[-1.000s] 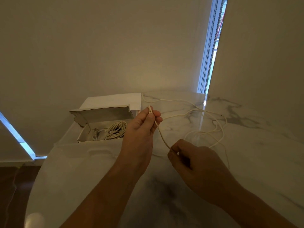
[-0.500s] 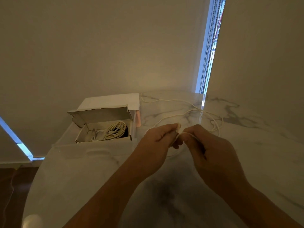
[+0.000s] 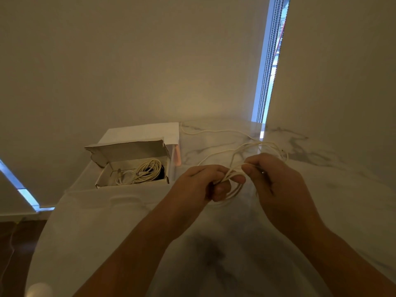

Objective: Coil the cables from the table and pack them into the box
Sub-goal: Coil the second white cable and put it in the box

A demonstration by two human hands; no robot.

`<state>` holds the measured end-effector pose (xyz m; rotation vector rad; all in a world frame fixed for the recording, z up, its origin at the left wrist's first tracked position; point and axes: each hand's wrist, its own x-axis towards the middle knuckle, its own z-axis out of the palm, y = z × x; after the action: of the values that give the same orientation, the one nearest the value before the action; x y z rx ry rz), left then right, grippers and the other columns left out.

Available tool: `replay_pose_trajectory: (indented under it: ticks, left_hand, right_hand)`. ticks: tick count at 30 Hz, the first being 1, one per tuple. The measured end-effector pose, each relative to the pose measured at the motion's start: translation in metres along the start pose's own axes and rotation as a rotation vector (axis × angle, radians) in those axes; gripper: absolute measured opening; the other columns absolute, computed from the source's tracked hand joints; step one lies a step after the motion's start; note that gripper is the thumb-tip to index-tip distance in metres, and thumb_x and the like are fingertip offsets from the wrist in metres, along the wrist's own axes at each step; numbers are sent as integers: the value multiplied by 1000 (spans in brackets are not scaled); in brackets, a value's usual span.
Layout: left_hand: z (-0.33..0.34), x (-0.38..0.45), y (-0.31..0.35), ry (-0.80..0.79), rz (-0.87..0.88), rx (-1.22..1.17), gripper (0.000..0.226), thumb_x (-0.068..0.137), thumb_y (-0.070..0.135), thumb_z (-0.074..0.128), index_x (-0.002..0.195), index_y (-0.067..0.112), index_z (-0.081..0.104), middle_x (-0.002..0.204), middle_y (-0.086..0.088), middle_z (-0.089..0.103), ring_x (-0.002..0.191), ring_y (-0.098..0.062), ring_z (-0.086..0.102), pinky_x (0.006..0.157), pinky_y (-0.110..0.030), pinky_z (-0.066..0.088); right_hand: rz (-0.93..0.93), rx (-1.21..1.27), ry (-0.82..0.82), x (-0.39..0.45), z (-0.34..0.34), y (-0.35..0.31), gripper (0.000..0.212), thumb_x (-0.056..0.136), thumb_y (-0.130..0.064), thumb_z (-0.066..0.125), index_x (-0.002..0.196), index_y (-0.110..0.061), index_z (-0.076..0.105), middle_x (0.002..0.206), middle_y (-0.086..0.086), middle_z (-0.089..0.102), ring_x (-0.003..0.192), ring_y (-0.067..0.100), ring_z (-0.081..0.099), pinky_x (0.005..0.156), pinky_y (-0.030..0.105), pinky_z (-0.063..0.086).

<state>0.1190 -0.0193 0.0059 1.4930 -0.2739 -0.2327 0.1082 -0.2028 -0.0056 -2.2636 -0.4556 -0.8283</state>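
A thin white cable trails in loose curves over the marble table toward the far edge. My left hand grips a few small loops of this cable above the table's middle. My right hand is right beside it and pinches the strand where it meets the loops. An open cardboard box stands to the left with its lid flap up. Inside it lies a coiled white cable beside something dark.
A white sheet or box lid lies behind the box, with a pinkish object next to it. The table's rounded left edge drops to a dark floor. Walls and a narrow window with bead chains stand just behind the table.
My hands were apart with one straight strand between them. They have come together, and several small loops now hang from my left hand. Less loose cable lies on the table.
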Motion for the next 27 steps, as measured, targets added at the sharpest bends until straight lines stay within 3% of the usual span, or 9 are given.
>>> replay_pose_trajectory:
  ticks: [5,8,13,19,21,27]
  left_hand:
    - [4,-2,7,-173,-17,-344,39,92,14,41,112,-10,64,66,-1,43,60,-9,41,58,-20,38]
    - [7,-3,11,-171,-10,-484,40,90,14,42,116,-11,60,67,-1,45,61,-9,43,61,-21,40]
    - [8,-3,13,-55,16,-461,43,98,12,36,126,-16,52,67,-2,46,62,-10,43,62,-22,41]
    - [9,-4,15,14,15,-495,48,92,12,42,127,-20,48,65,-2,46,59,-9,44,58,-21,39]
    - [9,-6,16,11,42,-506,49,89,14,45,125,-18,53,67,-3,44,61,-9,43,60,-23,37]
    - [5,-8,20,50,139,-577,43,90,19,46,118,-9,63,69,-2,46,62,-8,45,63,-20,43]
  right_hand:
    - [10,51,-23,0,3,1,28,100,-38,42,113,-31,65,100,-17,66,91,0,59,79,12,44]
    - [15,61,-4,0,5,-1,28,100,-32,44,118,-30,65,95,-25,62,89,-11,56,78,3,38]
    - [40,77,-20,-1,5,-6,26,99,-24,53,121,-34,62,79,-33,55,79,-13,56,68,1,39]
    - [73,149,-21,-1,2,-9,30,96,-22,59,116,-44,60,72,-15,62,63,10,58,53,12,43]
    - [79,168,-28,-2,3,-9,33,96,-25,59,117,-50,56,75,-13,63,63,11,57,54,13,43]
    - [111,229,-112,-3,7,-11,35,95,-40,46,129,-46,50,80,-19,62,69,1,59,61,9,45]
